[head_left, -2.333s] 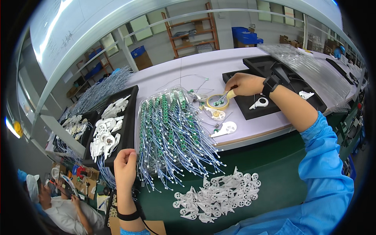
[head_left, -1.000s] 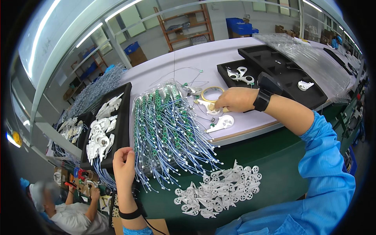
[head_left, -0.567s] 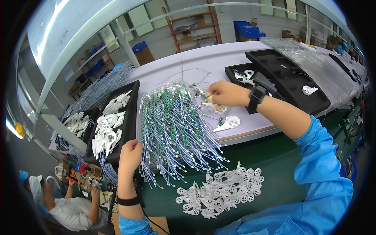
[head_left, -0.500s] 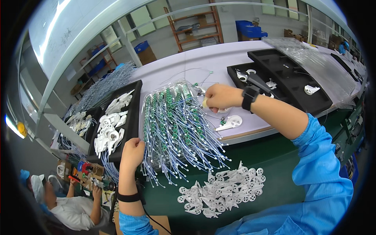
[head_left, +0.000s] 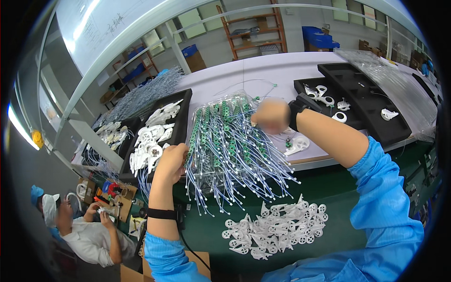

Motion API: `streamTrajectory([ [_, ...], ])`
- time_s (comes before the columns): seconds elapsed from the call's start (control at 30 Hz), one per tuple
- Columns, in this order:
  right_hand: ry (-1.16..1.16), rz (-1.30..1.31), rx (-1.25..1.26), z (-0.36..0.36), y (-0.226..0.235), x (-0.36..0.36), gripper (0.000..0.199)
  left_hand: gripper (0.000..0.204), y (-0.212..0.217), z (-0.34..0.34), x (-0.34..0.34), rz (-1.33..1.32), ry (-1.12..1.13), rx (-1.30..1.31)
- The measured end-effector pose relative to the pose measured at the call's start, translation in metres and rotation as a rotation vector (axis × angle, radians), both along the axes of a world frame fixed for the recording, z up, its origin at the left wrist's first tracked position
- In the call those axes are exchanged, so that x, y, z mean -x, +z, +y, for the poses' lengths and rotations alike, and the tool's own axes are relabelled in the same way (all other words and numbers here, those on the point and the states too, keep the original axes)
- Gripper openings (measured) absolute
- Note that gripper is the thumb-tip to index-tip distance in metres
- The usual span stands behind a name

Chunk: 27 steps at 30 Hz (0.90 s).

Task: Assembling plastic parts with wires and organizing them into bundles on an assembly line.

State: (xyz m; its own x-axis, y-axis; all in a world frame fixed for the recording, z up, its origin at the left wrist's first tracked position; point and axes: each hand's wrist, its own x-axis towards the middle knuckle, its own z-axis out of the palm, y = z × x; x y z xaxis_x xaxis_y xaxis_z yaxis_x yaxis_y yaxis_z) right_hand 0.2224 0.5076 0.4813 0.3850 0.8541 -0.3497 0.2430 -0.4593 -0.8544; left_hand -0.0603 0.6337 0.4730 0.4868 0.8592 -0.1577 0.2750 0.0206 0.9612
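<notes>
A clear plastic tray (head_left: 206,181) on the bench holds rows of green circuit boards (head_left: 226,120) with bundles of blue and white wires (head_left: 244,164) that spill over its front edge. At the tray's left side is my left hand (head_left: 173,162), its fingers curled closed against the edge; what they pinch, if anything, is hidden. My right hand (head_left: 272,116) is over the tray's right edge, beside the wires, and motion blur smears its fingers. Just below that hand, a white plastic part with a round end (head_left: 298,144) lies on the bench.
White wheeled parts (head_left: 277,228) are heaped on the green surface in front. A black tray of white parts (head_left: 185,110) stands left; two black trays (head_left: 385,134) with a few white parts stand right. At lower left, a person in white (head_left: 89,239) handles something small.
The whole view has shifted, moving the scene rightward. My left hand has moved farther up along the tray's left edge. My right hand has become blurred. The co-worker's hands have come closer together.
</notes>
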Motion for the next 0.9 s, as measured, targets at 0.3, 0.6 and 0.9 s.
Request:
streamTrajectory([
  [0.3, -0.032, 0.363, 0.031, 0.009, -0.003, -0.011, 0.013, 0.023, 0.003, 0.025, -0.016, -0.297, -0.058, 0.43],
  [0.6, -0.009, 0.547, -0.129, 0.024, 0.005, -0.033, 0.014, 0.029, 0.005, 0.041, -0.02, -0.584, -0.387, 0.664],
  [0.9, -0.125, 0.734, -0.461, 0.029, -0.011, -0.015, 0.008, 0.026, 0.001, 0.023, -0.025, -0.416, -0.115, 0.486],
])
